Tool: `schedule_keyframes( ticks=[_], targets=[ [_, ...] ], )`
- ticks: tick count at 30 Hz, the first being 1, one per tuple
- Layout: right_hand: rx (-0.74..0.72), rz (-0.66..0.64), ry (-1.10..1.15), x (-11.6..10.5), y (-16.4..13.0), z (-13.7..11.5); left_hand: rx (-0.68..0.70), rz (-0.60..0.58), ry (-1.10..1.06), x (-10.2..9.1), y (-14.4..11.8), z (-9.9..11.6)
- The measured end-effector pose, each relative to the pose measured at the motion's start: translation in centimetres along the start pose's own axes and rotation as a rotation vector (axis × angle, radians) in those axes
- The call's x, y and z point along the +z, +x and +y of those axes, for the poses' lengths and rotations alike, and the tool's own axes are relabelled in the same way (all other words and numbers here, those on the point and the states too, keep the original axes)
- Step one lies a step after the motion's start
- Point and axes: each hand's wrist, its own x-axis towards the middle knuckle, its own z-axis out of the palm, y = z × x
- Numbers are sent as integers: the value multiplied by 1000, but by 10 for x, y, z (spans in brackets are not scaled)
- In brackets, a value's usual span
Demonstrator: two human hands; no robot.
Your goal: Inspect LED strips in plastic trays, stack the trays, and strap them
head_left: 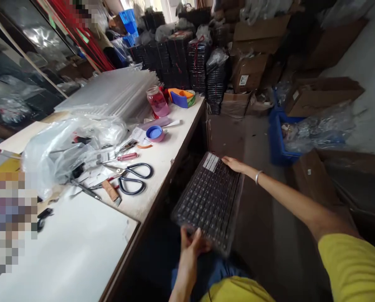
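A flat black tray-like panel with rows of small dark squares and a white label is held tilted beside the table, over my lap. It appears wrapped in clear plastic. My left hand grips its near edge, thumb on top and fingers partly hidden beneath. At the far right corner, my right hand is closed on the panel's edge. Large black-handled scissors lie on the table to the left, alongside a red-handled screwdriver.
The table runs along my left, bearing a stack of clear sheets, a pink jar, a tape dispenser and plastic bags. A blue crate and cardboard boxes stand on the floor. Black stacks rise behind.
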Motion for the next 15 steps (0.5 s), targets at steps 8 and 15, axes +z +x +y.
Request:
schedule_keyframes(
  ticks=[8,15],
  targets=[
    [187,-30,-201,-5,95,49,-382,-57,-229,98,113,-26],
    [145,-181,-145,-12,126,73,-346,-36,-213,85,132,-46]
  ],
)
